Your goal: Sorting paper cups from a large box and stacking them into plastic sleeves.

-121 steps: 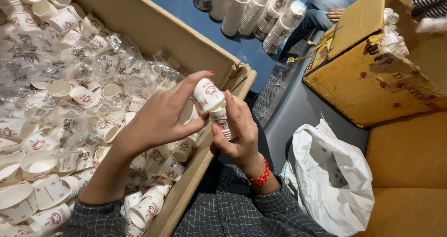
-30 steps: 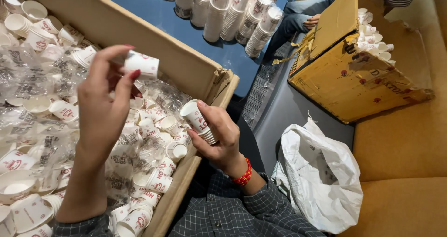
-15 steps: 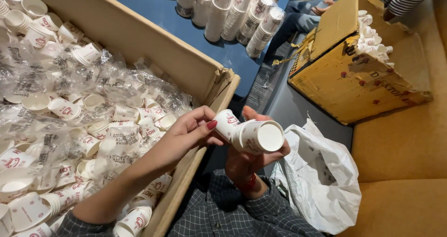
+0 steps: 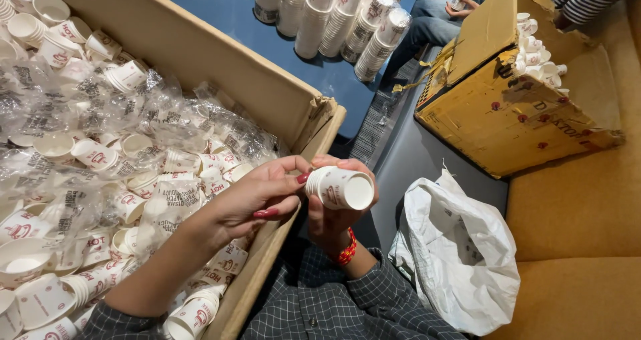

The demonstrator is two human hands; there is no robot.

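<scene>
Paper cup stack (image 4: pixel 339 188), white w/ red print, held sideways by right hand (image 4: pixel 328 214) fingers wrapped round it, left hand (image 4: pixel 262 194) fingertips pinching its base, beside cardboard box (image 4: pixel 294 123) edge.

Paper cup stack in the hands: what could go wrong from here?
1. The small cup stack lies sideways between the left hand and right hand, above the gap by the box edge; it could slip.
2. Pinching fingertips at the rim may crush the thin paper.
</scene>
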